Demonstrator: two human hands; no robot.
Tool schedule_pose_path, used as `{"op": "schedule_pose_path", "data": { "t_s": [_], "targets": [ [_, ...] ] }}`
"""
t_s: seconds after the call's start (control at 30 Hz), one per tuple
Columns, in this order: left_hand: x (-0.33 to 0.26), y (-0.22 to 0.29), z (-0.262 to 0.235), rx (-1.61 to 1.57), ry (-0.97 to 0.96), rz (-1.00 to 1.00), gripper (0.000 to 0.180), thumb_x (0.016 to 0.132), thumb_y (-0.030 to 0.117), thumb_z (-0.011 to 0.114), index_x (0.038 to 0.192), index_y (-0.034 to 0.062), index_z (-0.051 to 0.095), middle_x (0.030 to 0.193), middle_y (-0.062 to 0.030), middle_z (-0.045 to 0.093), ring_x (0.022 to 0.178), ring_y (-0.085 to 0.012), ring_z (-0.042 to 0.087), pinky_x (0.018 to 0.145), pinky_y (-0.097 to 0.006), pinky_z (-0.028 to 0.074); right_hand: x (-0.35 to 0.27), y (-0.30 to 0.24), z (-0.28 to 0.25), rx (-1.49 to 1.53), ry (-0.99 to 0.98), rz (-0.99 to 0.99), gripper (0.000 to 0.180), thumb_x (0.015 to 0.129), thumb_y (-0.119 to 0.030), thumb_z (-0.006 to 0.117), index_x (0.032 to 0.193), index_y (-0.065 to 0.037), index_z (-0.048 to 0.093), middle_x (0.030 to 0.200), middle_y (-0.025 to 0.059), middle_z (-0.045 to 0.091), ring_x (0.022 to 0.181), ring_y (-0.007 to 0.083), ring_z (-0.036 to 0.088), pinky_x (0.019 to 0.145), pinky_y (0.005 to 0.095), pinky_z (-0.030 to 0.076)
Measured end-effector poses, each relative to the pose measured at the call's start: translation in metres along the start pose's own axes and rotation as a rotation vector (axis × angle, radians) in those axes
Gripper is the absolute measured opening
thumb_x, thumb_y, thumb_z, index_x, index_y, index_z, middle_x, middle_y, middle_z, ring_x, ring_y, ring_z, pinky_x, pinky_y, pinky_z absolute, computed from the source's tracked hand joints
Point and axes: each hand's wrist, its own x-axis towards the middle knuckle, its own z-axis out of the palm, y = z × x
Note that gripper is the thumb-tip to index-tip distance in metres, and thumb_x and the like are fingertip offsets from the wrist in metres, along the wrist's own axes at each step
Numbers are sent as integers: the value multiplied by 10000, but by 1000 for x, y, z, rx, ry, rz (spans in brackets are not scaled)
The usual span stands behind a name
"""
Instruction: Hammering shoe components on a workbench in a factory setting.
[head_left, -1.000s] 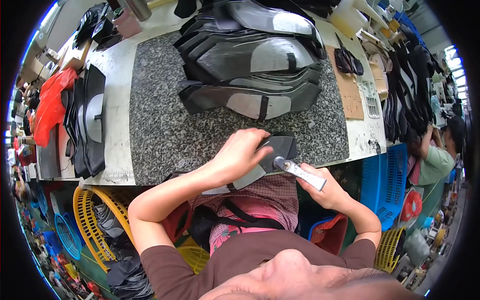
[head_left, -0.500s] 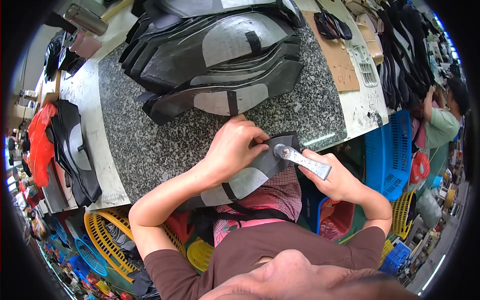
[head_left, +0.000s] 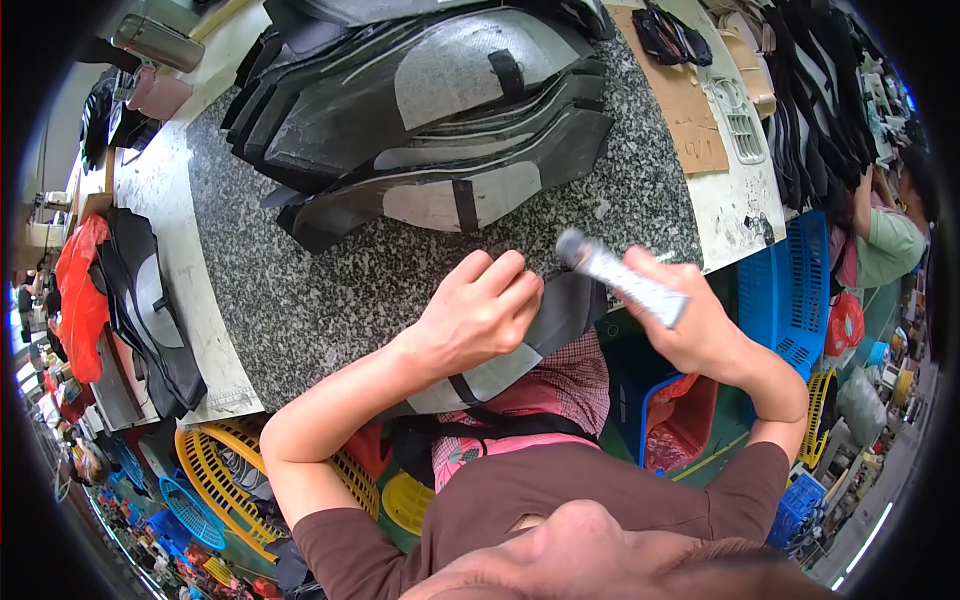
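Note:
A short metal hammer, smeared by motion, is gripped in my right hand. Its head hangs above the far right end of a black and grey sheet-material piece. That curved piece lies along the granite slab's near edge, its lower part reaching over my lap. My left hand has its fingers curled down on the piece's far edge; the fingertips are hidden, and I cannot tell whether anything small is between them. Just beyond my hands rests a stack of similar black and grey pieces, some with a black strip.
The speckled granite slab covers the middle of the table. More pieces lie at the left beside a red plastic bag. Below the table stand a yellow basket, a red bin and blue crates. Another person works at right.
The hammer has lifted off the piece and moved slightly right with my right hand. My left hand has shifted a little, its knuckles now turned further over the piece's edge.

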Motion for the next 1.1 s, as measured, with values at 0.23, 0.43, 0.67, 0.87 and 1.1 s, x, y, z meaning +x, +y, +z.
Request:
{"op": "schedule_pose_path", "data": {
  "t_s": [0.23, 0.43, 0.67, 0.87, 1.1],
  "targets": [
    [0, 3, -7, -399, 24, -482, 207, 726, 153, 892, 893, 77, 797, 833, -13, 677, 816, -236, 601, 713, -369, 522, -6, 8, 15, 8, -99, 84, 145, 954, -110, 617, 1027, -21, 529, 748, 260, 632, 769, 512, 641, 648, 543, 502],
    [-10, 22, -3, -390, 83, -449, 257, 742, 49, 850, 986, 28, 774, 868, -58, 658, 818, -252, 593, 686, -363, 539, -4, 2, 9, 52, 14, -104, 138, 948, -40, 606, 1073, -5, 559, 809, 208, 625, 764, 470, 656, 632, 472, 515],
    [-10, 31, -5, -202, -25, -362, 296, 758, 33, 774, 1047, -15, 738, 917, -87, 649, 831, -265, 592, 698, -371, 533, 5, 12, 9, -32, -79, -89, 175, 991, -153, 617, 1049, -13, 528, 780, 244, 643, 756, 466, 670, 623, 522, 509],
    [-19, 30, -7, -506, 61, -637, 172, 777, 37, 852, 932, 43, 778, 865, -71, 683, 822, -288, 614, 696, -385, 536, 12, 15, 11, 6, -199, -43, 179, 945, -112, 658, 1009, -8, 527, 776, 239, 636, 760, 480, 651, 624, 533, 498],
    [-16, 50, -14, -206, -54, -447, 358, 701, 0, 698, 1055, -47, 710, 955, -124, 630, 865, -282, 580, 726, -378, 543, 9, 0, 9, -39, -165, -127, 213, 911, -85, 665, 1054, -15, 524, 776, 228, 645, 750, 465, 662, 644, 523, 506]
  ]
}}
